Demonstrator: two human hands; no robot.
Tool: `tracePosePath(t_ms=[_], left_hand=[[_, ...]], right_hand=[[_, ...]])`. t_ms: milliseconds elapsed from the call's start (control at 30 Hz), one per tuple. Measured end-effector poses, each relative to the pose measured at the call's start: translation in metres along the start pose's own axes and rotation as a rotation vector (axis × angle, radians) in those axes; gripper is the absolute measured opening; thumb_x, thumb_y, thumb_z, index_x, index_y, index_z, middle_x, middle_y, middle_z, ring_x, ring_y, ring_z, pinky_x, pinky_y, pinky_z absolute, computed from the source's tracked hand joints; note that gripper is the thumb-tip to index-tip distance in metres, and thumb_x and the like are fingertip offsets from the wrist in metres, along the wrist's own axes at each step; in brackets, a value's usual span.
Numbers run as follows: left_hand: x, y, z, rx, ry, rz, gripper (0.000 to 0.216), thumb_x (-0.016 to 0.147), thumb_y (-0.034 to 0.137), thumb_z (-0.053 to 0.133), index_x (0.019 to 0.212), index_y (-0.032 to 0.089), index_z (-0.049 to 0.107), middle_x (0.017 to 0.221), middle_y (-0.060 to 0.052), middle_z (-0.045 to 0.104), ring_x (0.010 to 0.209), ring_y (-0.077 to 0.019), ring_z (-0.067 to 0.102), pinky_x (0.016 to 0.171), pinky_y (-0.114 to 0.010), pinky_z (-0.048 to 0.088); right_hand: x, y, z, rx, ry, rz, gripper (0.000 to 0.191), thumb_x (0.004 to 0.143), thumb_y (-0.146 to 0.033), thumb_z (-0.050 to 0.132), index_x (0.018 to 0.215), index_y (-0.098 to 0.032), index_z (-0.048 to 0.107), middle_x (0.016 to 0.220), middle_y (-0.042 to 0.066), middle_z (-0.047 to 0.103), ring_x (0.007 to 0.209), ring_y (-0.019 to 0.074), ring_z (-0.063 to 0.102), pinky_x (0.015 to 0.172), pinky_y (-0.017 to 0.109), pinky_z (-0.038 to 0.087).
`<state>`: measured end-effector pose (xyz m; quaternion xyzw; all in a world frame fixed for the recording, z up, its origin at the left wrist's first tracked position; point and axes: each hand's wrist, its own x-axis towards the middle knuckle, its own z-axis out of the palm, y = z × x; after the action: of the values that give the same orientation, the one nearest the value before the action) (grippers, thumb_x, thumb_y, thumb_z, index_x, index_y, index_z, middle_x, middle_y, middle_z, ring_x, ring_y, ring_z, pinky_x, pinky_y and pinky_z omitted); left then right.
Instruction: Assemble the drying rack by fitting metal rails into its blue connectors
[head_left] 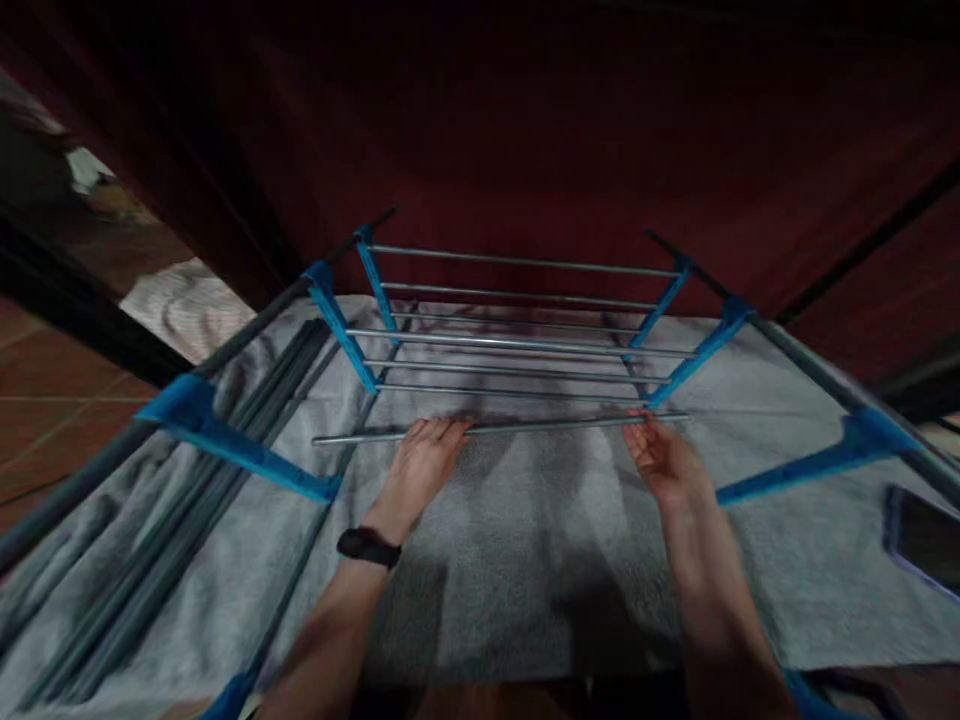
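A thin grey metal rod (547, 426) lies crosswise between my hands. My left hand (433, 455) has its fingers wrapped over the rod left of its middle; a black band is on that wrist. With fingers pinched, my right hand (656, 450) grips the rod near its right end. Around them stands a rack frame of grey tubes with blue plastic brackets. The nearer left bracket (240, 450) and the nearer right bracket (817, 468) have no rod between them. Farther back, several rods (517, 345) span the other bracket pairs.
Several loose grey tubes (202, 500) lie along the left on a light grey cloth (525, 570). A phone (926, 540) rests at the right. Dark red fabric (510, 130) rises behind the rack. Tiled floor (67, 420) shows at the far left.
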<state>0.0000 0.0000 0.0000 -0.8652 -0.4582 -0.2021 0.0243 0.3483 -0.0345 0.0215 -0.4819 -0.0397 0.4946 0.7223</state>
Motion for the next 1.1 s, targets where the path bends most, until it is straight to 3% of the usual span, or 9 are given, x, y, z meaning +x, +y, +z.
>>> tracePosePath(t_ms=[133,467,800,1100], left_hand=[[0.0012,0.0019,-0.0035,-0.006,0.027,0.012,0.028,0.103,0.029,0.047,0.122,0.018,0.065,0.106,-0.009,0.074,0.098,-0.0242,0.068,0.087,-0.039,0.048],[0.0007,0.0018,-0.0061,-0.018,0.069,0.026,0.026,0.103,0.031,0.046,0.114,0.018,0.066,0.100,-0.009,0.073,0.090,-0.0231,0.067,0.083,-0.038,0.047],[0.0015,-0.0004,-0.0044,-0.022,0.058,0.037,0.027,0.104,0.032,0.046,0.114,0.020,0.068,0.100,-0.008,0.074,0.091,-0.0220,0.067,0.084,-0.038,0.048],[0.0011,0.0027,-0.0047,-0.016,0.006,0.004,0.026,0.103,0.030,0.047,0.113,0.019,0.068,0.099,-0.009,0.073,0.091,-0.0234,0.068,0.085,-0.038,0.049]], right_hand=[[0.0016,0.0016,-0.0023,-0.006,-0.011,-0.010,0.024,0.094,-0.006,0.055,0.079,-0.020,0.069,0.073,-0.001,0.075,0.063,0.0072,0.071,0.067,0.016,0.062],[0.0062,0.0036,-0.0042,0.060,0.025,0.088,0.023,0.096,-0.009,0.054,0.080,-0.020,0.066,0.070,-0.002,0.073,0.059,0.0071,0.069,0.065,0.017,0.063],[0.0041,-0.0004,-0.0030,0.068,0.019,0.095,0.024,0.097,-0.008,0.051,0.082,-0.018,0.066,0.072,-0.001,0.073,0.056,0.0059,0.067,0.063,0.016,0.061],[0.0040,-0.0026,-0.0011,0.084,0.022,0.102,0.027,0.100,-0.010,0.047,0.084,-0.018,0.067,0.075,-0.001,0.074,0.065,0.0071,0.072,0.066,0.018,0.063]])
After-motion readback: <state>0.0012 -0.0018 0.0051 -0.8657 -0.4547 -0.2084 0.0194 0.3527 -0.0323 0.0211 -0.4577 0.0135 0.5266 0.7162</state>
